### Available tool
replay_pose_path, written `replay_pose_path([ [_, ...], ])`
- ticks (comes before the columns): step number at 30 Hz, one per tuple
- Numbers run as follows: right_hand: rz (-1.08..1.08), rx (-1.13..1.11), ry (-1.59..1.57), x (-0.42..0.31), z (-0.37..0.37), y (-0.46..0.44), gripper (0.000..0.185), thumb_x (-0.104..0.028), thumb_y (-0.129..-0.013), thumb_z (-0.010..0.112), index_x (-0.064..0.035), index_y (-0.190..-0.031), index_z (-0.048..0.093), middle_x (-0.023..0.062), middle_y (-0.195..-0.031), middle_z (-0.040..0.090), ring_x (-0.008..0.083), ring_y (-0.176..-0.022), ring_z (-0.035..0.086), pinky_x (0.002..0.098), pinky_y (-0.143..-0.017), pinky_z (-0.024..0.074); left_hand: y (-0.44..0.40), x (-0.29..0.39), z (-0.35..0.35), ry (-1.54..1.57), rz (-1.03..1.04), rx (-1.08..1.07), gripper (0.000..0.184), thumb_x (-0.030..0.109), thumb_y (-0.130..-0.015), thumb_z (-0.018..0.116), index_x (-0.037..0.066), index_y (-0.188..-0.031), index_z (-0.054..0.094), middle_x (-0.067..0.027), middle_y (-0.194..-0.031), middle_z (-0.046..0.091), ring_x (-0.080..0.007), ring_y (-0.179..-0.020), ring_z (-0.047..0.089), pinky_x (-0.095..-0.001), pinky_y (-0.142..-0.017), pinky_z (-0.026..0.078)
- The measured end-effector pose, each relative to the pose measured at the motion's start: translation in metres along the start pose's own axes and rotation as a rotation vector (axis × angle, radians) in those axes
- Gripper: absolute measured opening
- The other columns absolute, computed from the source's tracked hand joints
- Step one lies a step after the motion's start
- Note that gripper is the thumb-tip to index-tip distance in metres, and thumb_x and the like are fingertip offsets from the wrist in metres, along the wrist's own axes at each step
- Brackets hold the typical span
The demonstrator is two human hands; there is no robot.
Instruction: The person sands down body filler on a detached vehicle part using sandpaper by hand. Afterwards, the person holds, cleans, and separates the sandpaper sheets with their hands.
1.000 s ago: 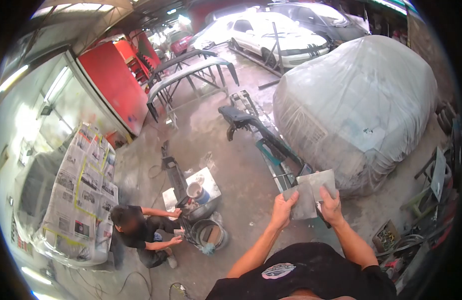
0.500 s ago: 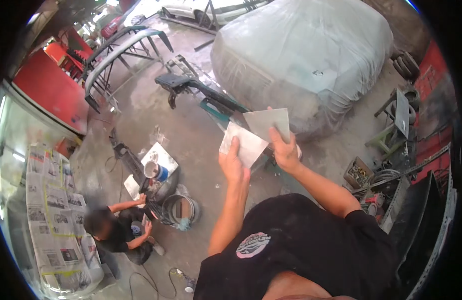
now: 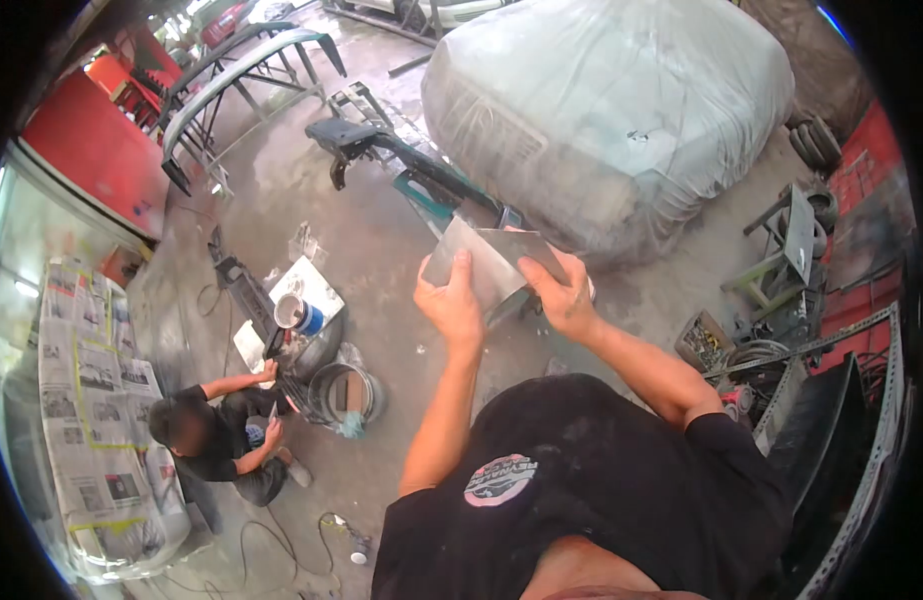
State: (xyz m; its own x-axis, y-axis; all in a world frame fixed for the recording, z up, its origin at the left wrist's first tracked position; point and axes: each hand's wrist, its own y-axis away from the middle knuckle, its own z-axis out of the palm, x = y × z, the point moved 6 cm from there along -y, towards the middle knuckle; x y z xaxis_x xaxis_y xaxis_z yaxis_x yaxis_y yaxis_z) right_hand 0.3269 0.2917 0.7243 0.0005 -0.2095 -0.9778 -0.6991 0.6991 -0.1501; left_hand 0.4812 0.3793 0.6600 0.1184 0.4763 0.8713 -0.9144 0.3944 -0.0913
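My left hand [image 3: 451, 302] is closed on a light grey square sheet [image 3: 489, 268] that looks like sandpaper, its thumb flat on the top face. My right hand [image 3: 569, 300] pinches a second, darker-looking sheet [image 3: 527, 244] of the same kind, thumb on top and fingers behind. The two sheets overlap at their inner edges, held up in front of my chest. Whether they are joined there I cannot tell. Beyond them a dark bumper part [image 3: 411, 170] lies across a stand.
A plastic-covered car [image 3: 611, 110] stands ahead. At left a co-worker [image 3: 216, 440] crouches near a bucket [image 3: 371, 400], a blue-labelled can [image 3: 299, 315] and a newspaper-masked panel [image 3: 91, 400]. Cables [image 3: 281, 540] lie on the floor. A green-legged stand [image 3: 776, 260] and a box of hardware [image 3: 703, 340] are at right.
Both sheets have tilted and come closer together, the left one now overlapping the right. My left hand has shifted slightly left and up. The view has moved slightly.
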Motion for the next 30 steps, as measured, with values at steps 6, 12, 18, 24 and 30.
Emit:
replay_pose_path([
  [6, -0.230, 0.034, 0.000, -0.001, 0.000, -0.007, 0.037, -0.014, -0.104, 0.059, 0.0000, -0.138, 0.064, 0.0022, -0.087, 0.068, 0.0085, -0.078, 0.057, 0.0263, -0.072, 0.0471, -0.002, 0.023, 0.009, -0.070, 0.099, -0.071, 0.011, 0.009, -0.097, 0.074, -0.001, -0.098, 0.070, 0.0008, -0.085, 0.068, -0.0062, -0.076, 0.057, -0.0244, -0.069, 0.047],
  [12, -0.200, -0.022, 0.037, -0.003, -0.007, -0.012, 0.031, -0.013, -0.103, 0.061, 0.0026, -0.129, 0.068, 0.0021, -0.087, 0.068, 0.0086, -0.077, 0.057, 0.0272, -0.073, 0.0482, -0.007, 0.029, 0.011, -0.110, 0.140, -0.144, 0.010, 0.008, -0.097, 0.075, 0.001, -0.095, 0.069, 0.0036, -0.082, 0.065, -0.0051, -0.075, 0.055, -0.0234, -0.069, 0.046],
  [18, -0.041, -0.151, 0.100, 0.016, -0.005, -0.009, 0.024, -0.020, -0.102, 0.064, 0.0020, -0.108, 0.069, -0.0002, -0.077, 0.062, 0.0089, -0.074, 0.055, 0.0309, -0.069, 0.0471, -0.010, 0.045, 0.023, -0.121, 0.159, -0.249, 0.011, 0.008, -0.096, 0.077, 0.001, -0.094, 0.069, 0.0033, -0.083, 0.066, -0.0053, -0.075, 0.056, -0.0235, -0.069, 0.046],
  [24, 0.080, -0.466, 0.588, 0.052, -0.014, -0.019, 0.043, -0.037, -0.098, 0.070, -0.0019, -0.123, 0.069, 0.0035, -0.083, 0.067, 0.0135, -0.083, 0.064, 0.0353, -0.076, 0.0499, -0.018, 0.028, 0.019, -0.107, -0.031, -0.359, 0.027, 0.011, -0.095, 0.079, -0.002, -0.116, 0.068, -0.0038, -0.101, 0.074, -0.0113, -0.089, 0.069, -0.0270, -0.082, 0.055],
  [30, 0.127, -0.015, 0.022, 0.055, -0.064, -0.037, 0.071, -0.032, -0.096, 0.077, -0.0022, -0.153, 0.046, 0.0091, -0.120, 0.073, 0.0151, -0.109, 0.066, 0.0322, -0.099, 0.0508, -0.040, 0.027, 0.003, 0.286, -0.189, -0.267, 0.040, 0.012, -0.099, 0.073, -0.004, -0.133, 0.060, -0.0128, -0.121, 0.072, -0.0218, -0.104, 0.072, -0.0362, -0.092, 0.059],
])
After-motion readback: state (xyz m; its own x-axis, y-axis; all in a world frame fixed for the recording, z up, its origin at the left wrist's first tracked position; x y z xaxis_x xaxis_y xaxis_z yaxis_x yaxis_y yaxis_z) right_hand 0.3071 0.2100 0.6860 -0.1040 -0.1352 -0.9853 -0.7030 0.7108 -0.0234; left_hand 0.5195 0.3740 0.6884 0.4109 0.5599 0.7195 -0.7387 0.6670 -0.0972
